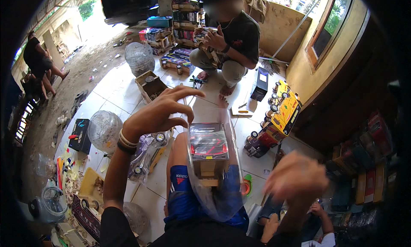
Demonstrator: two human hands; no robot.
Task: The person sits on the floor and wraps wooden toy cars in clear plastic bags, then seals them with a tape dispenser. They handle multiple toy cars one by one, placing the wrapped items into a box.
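Note:
On my lap, between my thighs, rests a toy vehicle with dark and red panels and a bare wooden end. A clear plastic bag surrounds it, its upper edge rising past the toy. My left hand is raised just left of that edge, fingers curved and apart, with nothing visible in them. Whether its thumb touches the plastic I cannot tell. Well to the right of the bag, my right hand is smeared by motion, so its fingers cannot be made out.
Ahead, another person squats holding a wooden toy vehicle. Yellow toy trucks stand at right, and a plastic-wrapped toy lies at left. Round balls of clear plastic, a wooden box and scraps lie around. Someone's arm shows lower right.

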